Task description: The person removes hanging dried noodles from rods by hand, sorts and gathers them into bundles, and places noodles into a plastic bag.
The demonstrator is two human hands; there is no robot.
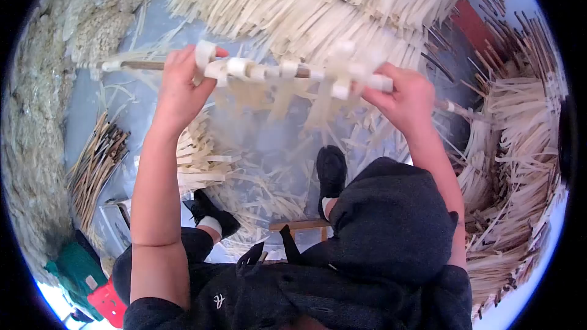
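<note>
A thin wooden stick spans the view in front of me, with pale flat strips looped over it and hanging down. My left hand is closed around the stick, and a curled white strip sits by its thumb and fingers. Towards the other end, my right hand is closed at the stick, with a white strip end at its fingertips. The strips beside the right hand are blurred by motion. Both stick ends extend past my hands.
Rows of pale strips lie at the back. More strips on sticks are piled at the right. A bundle of bare sticks lies at the left, beside a rough pale mass. Loose strips litter the floor near my shoes.
</note>
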